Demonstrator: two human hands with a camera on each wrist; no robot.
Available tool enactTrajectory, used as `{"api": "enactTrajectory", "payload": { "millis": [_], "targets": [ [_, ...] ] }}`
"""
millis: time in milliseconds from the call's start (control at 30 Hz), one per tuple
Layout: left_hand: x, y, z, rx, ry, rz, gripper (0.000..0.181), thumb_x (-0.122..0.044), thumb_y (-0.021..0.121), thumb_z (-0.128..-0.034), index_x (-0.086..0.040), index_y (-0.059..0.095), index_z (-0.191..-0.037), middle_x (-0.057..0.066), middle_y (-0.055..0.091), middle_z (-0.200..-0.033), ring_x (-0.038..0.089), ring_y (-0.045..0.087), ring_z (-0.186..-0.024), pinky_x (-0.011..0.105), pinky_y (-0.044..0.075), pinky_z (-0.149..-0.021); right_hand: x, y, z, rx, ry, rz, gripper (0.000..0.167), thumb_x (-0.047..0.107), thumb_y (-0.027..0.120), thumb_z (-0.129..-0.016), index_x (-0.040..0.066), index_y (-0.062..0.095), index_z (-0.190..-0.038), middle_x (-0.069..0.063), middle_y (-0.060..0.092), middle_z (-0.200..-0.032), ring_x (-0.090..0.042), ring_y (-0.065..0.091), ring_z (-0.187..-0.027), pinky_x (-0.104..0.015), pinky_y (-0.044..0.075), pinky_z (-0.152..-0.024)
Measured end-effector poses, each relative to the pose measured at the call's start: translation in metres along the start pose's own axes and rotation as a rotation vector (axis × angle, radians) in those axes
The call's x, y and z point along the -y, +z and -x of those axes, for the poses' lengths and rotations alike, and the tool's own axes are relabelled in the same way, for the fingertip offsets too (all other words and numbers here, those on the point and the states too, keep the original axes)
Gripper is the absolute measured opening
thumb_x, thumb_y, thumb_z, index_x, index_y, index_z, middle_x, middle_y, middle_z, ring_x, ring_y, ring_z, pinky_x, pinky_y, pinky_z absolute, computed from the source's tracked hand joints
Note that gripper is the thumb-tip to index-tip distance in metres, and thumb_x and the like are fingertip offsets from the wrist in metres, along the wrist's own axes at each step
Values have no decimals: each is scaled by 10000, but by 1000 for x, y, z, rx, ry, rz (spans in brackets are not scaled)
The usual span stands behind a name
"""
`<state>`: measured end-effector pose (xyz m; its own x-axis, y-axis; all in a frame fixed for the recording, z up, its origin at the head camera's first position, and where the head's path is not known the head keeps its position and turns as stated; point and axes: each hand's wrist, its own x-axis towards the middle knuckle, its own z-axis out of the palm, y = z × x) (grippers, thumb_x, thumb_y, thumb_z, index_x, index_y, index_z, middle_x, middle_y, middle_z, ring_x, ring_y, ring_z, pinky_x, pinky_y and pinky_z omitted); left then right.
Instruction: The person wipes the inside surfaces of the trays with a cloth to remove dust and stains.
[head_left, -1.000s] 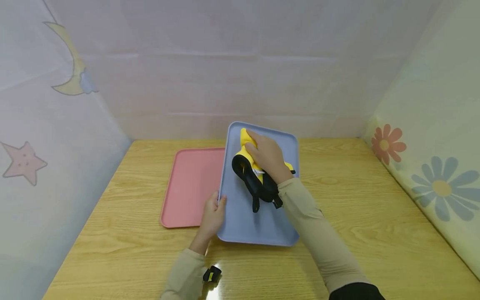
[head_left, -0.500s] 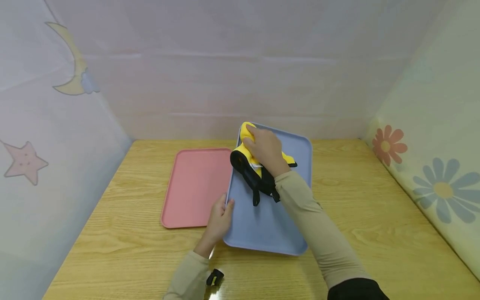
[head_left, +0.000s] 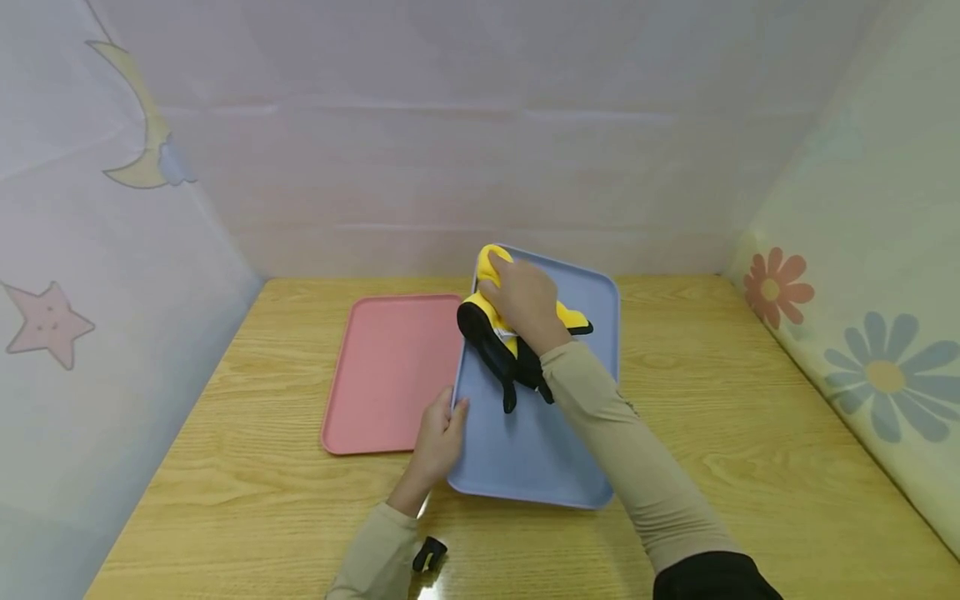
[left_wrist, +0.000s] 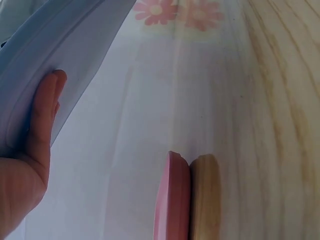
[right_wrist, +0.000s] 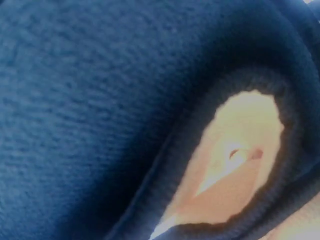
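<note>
In the head view my left hand (head_left: 439, 437) grips the left edge of a blue tray (head_left: 547, 450), which is held tilted above the table. The left wrist view shows that hand (left_wrist: 35, 145) with its fingers against the underside of the tray (left_wrist: 85, 55). My right hand (head_left: 527, 300) holds a yellow and black soft item (head_left: 491, 346) by its yellow part, over the upper left of the tray. Black straps or flaps hang down from it. Dark fabric (right_wrist: 100, 100) fills most of the right wrist view, and the right fingers are hidden there.
A pink tray (head_left: 390, 375) lies on the wooden table (head_left: 247, 483), left of the blue tray and partly behind it. A small black object (head_left: 429, 554) is beside the left sleeve near the front. Patterned cloth walls (head_left: 480, 167) stand around the back and sides.
Since a second ago the blue tray and my left hand have shifted right, and the tray is turned slightly. My right hand and the yellow and black item have moved slightly up.
</note>
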<state>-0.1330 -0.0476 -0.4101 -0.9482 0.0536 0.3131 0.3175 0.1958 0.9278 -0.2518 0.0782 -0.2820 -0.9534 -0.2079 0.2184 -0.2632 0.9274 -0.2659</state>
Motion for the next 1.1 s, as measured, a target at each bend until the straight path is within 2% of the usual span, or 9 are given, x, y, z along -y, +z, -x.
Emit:
{"api": "enactTrajectory", "payload": {
  "millis": [133,233,333,467,533,667,800,900,1100],
  "targets": [
    [0,0,-1,3,-22,41,122,16,411,-921,106,494,-926,66,475,-619,111,447,-526,248,401,-461,-3,0,-1,16,8,4,480,285,447,-887,156,401,-1347,-107,502,-757,-246,490,-669,-322,384,-517],
    [0,1,0,2,-62,103,132,18,402,-924,111,492,-952,88,497,-594,113,467,-492,245,409,-434,-8,0,-1,26,17,-2,487,279,444,-887,158,388,-1355,-111,503,-741,-247,487,-653,-314,372,-508],
    [1,1,0,-8,-101,163,145,13,394,-928,114,490,-971,101,497,-580,125,479,-472,249,415,-420,-14,0,-1,24,18,-3,486,283,446,-890,154,389,-1355,-127,542,-803,-248,496,-669,-316,376,-504],
    [2,0,2,-15,-140,238,184,0,386,-933,128,481,-1023,142,546,-654,143,541,-539,274,463,-479,-22,-1,-1,31,31,10,490,291,444,-891,151,384,-1356,-129,551,-835,-249,502,-682,-316,376,-509],
    [2,-1,2,-10,-155,276,209,-5,380,-934,135,466,-1064,179,575,-726,168,577,-601,294,488,-531,-26,-2,0,43,46,21,494,293,442,-889,154,379,-1359,-122,532,-784,-249,496,-660,-311,365,-499],
    [3,-3,4,11,-174,320,237,-8,369,-936,135,440,-1111,241,582,-828,228,606,-688,333,504,-599,-34,-2,3,56,64,32,506,293,441,-881,158,373,-1363,-102,495,-719,-236,476,-612,-293,338,-470],
    [3,-5,5,17,-212,346,271,-33,370,-940,122,421,-1156,232,579,-896,217,604,-747,337,498,-650,-43,-2,5,50,75,30,512,279,430,-872,142,374,-1362,-107,498,-718,-236,458,-586,-285,310,-454],
    [2,-8,5,-2,-227,371,294,-43,376,-940,119,406,-1184,218,572,-926,184,594,-766,325,488,-673,-50,-3,5,43,79,20,513,272,428,-863,125,387,-1353,-130,540,-767,-252,473,-614,-297,318,-471],
    [1,-14,5,-33,-206,415,320,-29,381,-936,138,380,-1209,231,560,-954,170,589,-793,317,483,-700,-63,-5,3,50,111,-8,532,291,426,-856,113,380,-1355,-163,576,-946,-272,494,-708,-312,342,-510]
  ]
}}
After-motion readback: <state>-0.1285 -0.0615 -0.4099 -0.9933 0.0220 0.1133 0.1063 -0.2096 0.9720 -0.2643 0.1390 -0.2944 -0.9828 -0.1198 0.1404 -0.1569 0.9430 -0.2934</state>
